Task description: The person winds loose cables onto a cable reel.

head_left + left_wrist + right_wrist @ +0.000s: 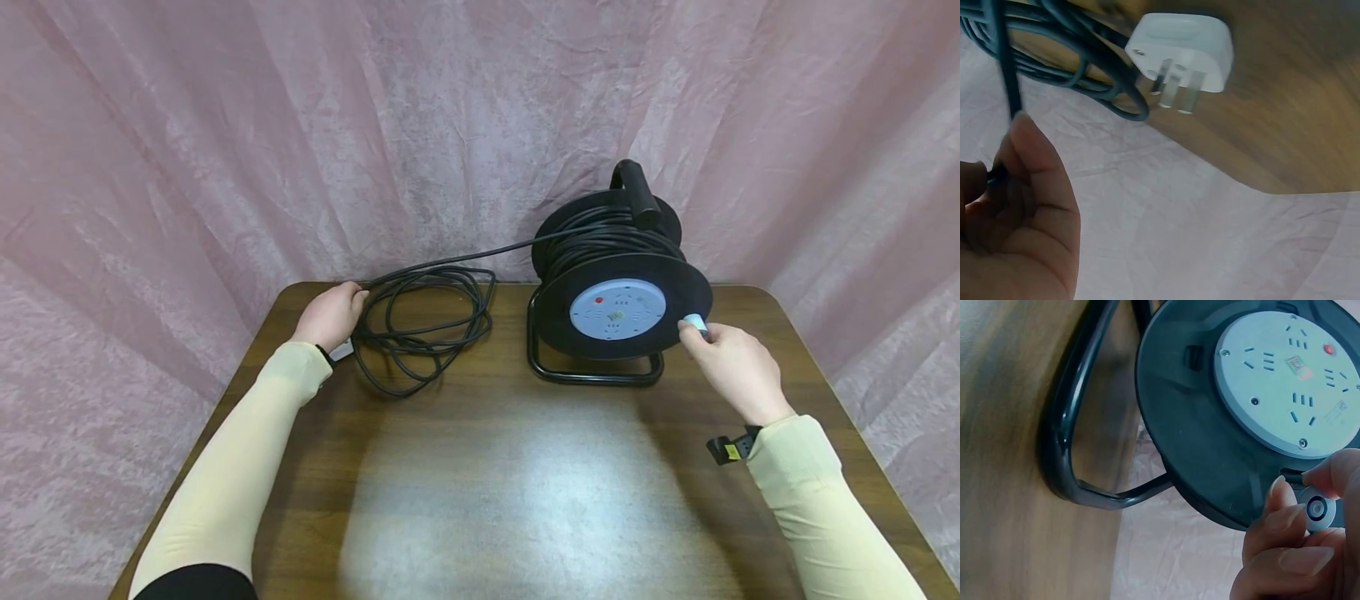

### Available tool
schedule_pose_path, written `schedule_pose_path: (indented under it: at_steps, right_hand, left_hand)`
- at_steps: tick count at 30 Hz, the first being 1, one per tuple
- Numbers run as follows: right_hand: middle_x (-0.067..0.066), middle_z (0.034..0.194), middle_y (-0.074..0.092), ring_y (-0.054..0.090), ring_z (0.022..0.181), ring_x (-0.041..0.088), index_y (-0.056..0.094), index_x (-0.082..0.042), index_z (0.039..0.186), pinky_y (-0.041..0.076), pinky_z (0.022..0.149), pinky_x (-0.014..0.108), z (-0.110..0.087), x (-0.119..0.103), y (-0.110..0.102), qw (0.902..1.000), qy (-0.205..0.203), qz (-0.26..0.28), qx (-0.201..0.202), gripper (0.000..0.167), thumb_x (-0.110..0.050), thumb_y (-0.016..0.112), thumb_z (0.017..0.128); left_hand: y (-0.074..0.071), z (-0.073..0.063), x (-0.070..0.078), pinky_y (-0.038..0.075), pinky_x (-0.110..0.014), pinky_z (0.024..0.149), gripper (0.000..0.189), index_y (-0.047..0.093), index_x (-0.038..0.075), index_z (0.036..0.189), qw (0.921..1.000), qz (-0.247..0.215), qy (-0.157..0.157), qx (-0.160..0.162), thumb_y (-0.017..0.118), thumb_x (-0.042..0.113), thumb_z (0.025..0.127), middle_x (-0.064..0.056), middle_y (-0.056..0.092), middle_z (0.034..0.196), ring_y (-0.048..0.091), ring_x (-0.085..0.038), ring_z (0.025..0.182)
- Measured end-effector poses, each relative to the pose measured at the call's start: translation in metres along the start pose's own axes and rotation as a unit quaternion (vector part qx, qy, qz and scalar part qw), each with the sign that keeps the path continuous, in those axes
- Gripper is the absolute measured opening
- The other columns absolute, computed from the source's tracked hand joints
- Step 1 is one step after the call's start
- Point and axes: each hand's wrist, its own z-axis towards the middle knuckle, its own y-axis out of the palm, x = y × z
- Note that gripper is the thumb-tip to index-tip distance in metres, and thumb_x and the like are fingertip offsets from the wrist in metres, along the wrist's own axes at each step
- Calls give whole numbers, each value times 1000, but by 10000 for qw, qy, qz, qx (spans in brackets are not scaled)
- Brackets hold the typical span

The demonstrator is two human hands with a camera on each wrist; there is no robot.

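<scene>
A black cable reel [618, 265] with a pale blue socket panel [617, 309] stands upright in its tube frame at the back right of the table. Its black cable [480, 254] stretches leftward from the drum to my left hand [332, 315], whose thumb and curled fingers grip it, as the left wrist view confirms. Loose loops lie beside that hand, and a white three-pin plug [1185, 53] rests among them near the wrist. With thumb and fingers, my right hand [735, 373] pinches the light blue crank knob [1317, 509] at the rim of the reel's front disc.
The wooden table [465, 492] has rounded far corners. Pink curtain fabric [450, 125] hangs behind it and down both sides. The reel's carrying handle [639, 193] rises over the drum, and its black tube foot [592, 378] sits on the tabletop.
</scene>
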Motion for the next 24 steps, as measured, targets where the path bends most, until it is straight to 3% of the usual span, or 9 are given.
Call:
schedule_pose_path:
  at_steps: [4, 9, 17, 24]
  right_hand:
    - [2, 65, 36, 36, 58, 21, 46, -9, 74, 25, 49, 36, -2, 1, 2, 9999, -2, 27, -108, 64, -63, 31, 104]
    - [3, 65, 37, 36, 57, 22, 47, -8, 75, 26, 49, 35, -3, 2, 5, 9998, 22, 50, -170, 65, -64, 30, 104]
    - [3, 66, 38, 37, 59, 22, 48, -8, 76, 26, 50, 35, -2, 5, 10, 9996, 29, 43, -264, 65, -64, 30, 104]
    - [4, 66, 39, 38, 58, 23, 48, -8, 74, 26, 50, 35, -3, 6, 14, 9996, 32, 60, -285, 66, -64, 29, 104]
  left_hand:
    - [1, -5, -4, 52, -45, 73, 44, 59, 3, 120, 9992, -235, -241, -219, 33, 38, 114, -15, 69, 99, 66, -26, 75]
    - [2, -6, -7, 55, -39, 66, 44, 55, 6, 123, 9970, -605, -348, -337, 32, 42, 113, -17, 68, 101, 66, -21, 61]
    - [6, -8, -7, 56, -37, 67, 43, 48, -1, 140, 9949, -791, -364, -503, 31, 29, 114, -21, 63, 111, 67, -26, 68]
    - [3, -17, -2, 53, -40, 73, 43, 50, -3, 141, 9954, -808, -230, -462, 31, 26, 114, -24, 63, 116, 68, -28, 73]
